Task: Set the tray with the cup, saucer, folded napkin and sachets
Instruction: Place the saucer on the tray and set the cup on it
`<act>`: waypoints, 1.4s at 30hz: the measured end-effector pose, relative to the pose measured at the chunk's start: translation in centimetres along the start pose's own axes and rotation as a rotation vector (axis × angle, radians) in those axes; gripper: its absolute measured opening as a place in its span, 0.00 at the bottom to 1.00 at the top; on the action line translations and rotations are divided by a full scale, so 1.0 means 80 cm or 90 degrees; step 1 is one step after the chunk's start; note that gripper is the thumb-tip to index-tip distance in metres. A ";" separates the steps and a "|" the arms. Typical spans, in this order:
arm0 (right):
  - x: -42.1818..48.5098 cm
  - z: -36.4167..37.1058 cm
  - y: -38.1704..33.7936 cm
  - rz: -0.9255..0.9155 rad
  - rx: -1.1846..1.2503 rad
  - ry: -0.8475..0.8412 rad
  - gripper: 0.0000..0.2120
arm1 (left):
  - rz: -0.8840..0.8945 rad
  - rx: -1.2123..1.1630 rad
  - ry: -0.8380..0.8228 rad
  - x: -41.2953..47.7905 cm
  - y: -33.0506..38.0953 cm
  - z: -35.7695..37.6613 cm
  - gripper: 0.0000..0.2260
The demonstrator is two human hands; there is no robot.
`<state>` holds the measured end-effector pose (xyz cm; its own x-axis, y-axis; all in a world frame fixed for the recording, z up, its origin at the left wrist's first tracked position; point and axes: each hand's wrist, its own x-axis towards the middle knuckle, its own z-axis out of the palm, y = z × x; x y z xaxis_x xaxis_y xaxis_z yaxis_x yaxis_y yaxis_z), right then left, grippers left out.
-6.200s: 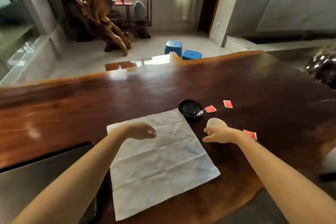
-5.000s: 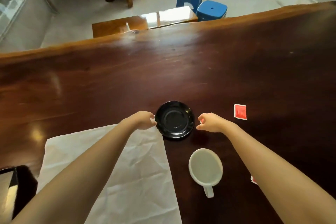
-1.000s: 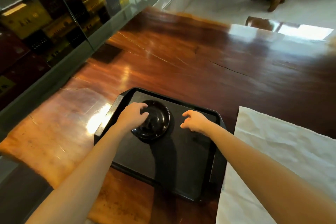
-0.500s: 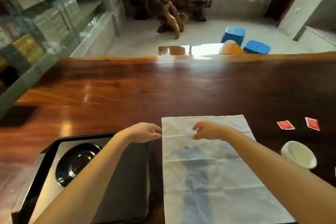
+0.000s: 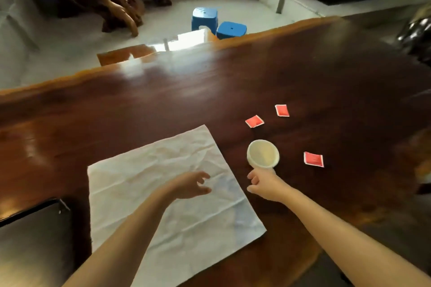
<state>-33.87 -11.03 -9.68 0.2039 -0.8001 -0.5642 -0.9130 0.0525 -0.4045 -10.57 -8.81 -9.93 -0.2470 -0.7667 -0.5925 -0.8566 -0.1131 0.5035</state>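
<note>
Left hand (image 5: 189, 185): hovering over the unfolded napkin (image 5: 151, 182) — grip spreading apart, holding nothing.
Right hand (image 5: 264, 186): curling at the cup (image 5: 263, 153), near side — grip clamped or not, cannot tell.
Sachets (image 5: 254, 121): lying on the bench (image 5: 140, 105) around the cup.

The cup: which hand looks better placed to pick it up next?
Probably the right. The right hand is at the cup's near edge; the left hand hovers over the napkin, farther away.

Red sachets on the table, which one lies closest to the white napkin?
The leftmost sachet, just off the far corner of the napkin. The farthest sachet and the near sachet beside the cup both lie farther right.
</note>
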 end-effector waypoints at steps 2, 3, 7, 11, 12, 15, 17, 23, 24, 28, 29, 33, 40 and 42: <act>0.002 0.000 0.038 0.023 0.041 0.034 0.19 | -0.012 -0.007 -0.010 0.032 0.028 0.021 0.25; 0.003 -0.001 0.053 0.028 0.052 0.060 0.18 | -0.019 -0.010 -0.011 0.046 0.041 0.029 0.26; 0.014 -0.006 0.096 0.043 0.075 0.166 0.12 | -0.031 -0.041 0.039 0.100 0.079 0.050 0.30; 0.038 0.001 0.122 0.078 0.131 0.161 0.16 | -0.050 -0.133 0.120 0.150 0.105 0.059 0.35; 0.044 0.005 0.125 0.075 0.145 0.156 0.16 | -0.051 -0.169 0.132 0.161 0.110 0.059 0.36; 0.062 0.014 0.131 0.055 0.213 0.139 0.13 | -0.028 -0.338 0.126 0.189 0.118 0.060 0.36; 0.071 0.019 0.133 0.049 0.279 0.130 0.10 | 0.003 -0.414 0.101 0.200 0.112 0.061 0.39; 0.085 0.024 0.135 0.035 0.420 0.036 0.10 | 0.040 -0.531 0.051 0.209 0.108 0.059 0.38; 0.087 0.024 0.135 0.034 0.429 0.035 0.09 | 0.043 -0.540 0.055 0.207 0.110 0.059 0.37; 0.090 0.015 0.128 0.034 0.402 0.061 0.10 | 0.056 -0.587 0.097 0.193 0.108 0.060 0.36; 0.089 0.011 0.122 0.026 0.394 0.070 0.11 | 0.064 -0.602 0.113 0.188 0.106 0.059 0.35; 0.084 -0.007 0.088 -0.037 0.361 0.127 0.16 | 0.076 -0.626 0.193 0.159 0.095 0.044 0.35; 0.073 -0.012 0.005 -0.149 0.274 0.164 0.14 | 0.031 -0.605 0.382 0.086 0.055 0.012 0.33; 0.064 -0.004 -0.025 -0.183 0.265 0.166 0.12 | 0.033 -0.598 0.425 0.059 0.032 0.005 0.31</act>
<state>-31.10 -15.42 -11.53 0.2811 -0.9354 -0.2146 -0.6072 -0.0002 -0.7946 -14.10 -12.43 -11.70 0.2562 -0.9343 -0.2479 -0.1081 -0.2825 0.9531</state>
